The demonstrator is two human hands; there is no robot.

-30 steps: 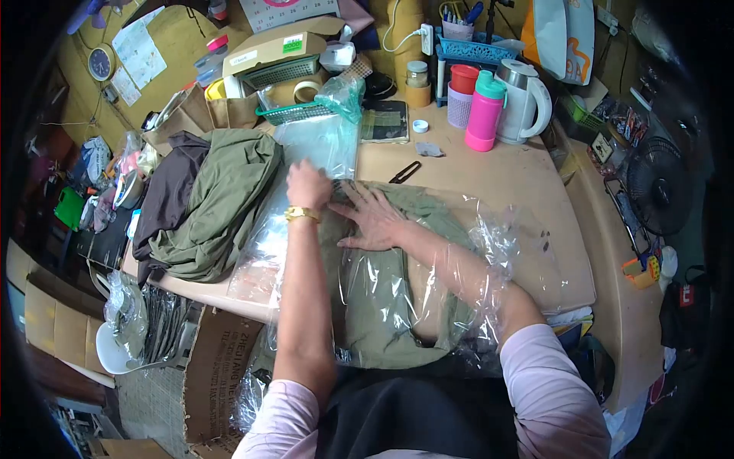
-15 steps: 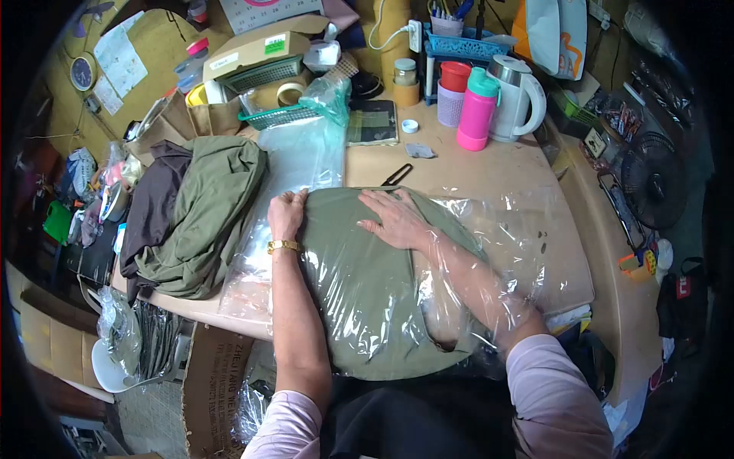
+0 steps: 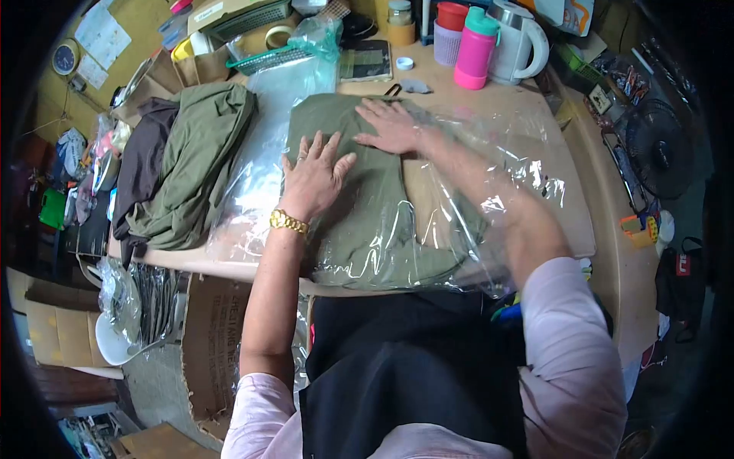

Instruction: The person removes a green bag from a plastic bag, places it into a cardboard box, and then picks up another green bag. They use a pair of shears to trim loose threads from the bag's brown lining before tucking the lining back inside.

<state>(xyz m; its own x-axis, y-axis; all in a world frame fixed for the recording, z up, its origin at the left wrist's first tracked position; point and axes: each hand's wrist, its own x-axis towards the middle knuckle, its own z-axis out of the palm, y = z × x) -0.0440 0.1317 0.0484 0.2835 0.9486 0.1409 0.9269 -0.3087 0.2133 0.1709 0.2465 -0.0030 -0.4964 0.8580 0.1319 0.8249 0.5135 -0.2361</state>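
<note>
An olive green garment (image 3: 355,218) lies flat on the table in front of me, with a clear plastic bag (image 3: 535,172) around it that spreads out to the right. My left hand (image 3: 313,174), a gold watch at its wrist, rests on the garment's left side with fingers spread. Flat near the garment's top edge lies my right hand (image 3: 388,127), fingers stretched out. Just beyond that edge a small black tool (image 3: 394,89) is partly in view. More clear plastic bags (image 3: 287,96) lie to the left of the garment.
A pile of olive green and dark brown clothing (image 3: 187,161) sits at the table's left. At the back stand a pink bottle (image 3: 475,53), a white kettle (image 3: 520,42), a dark notebook (image 3: 365,61) and a green basket (image 3: 271,61). A cardboard box (image 3: 214,344) is below the table edge.
My left hand has opened from a closed grip at the garment's top left corner and come down onto its surface. The garment has shifted up in view, lying flatter. My right hand stays flat.
</note>
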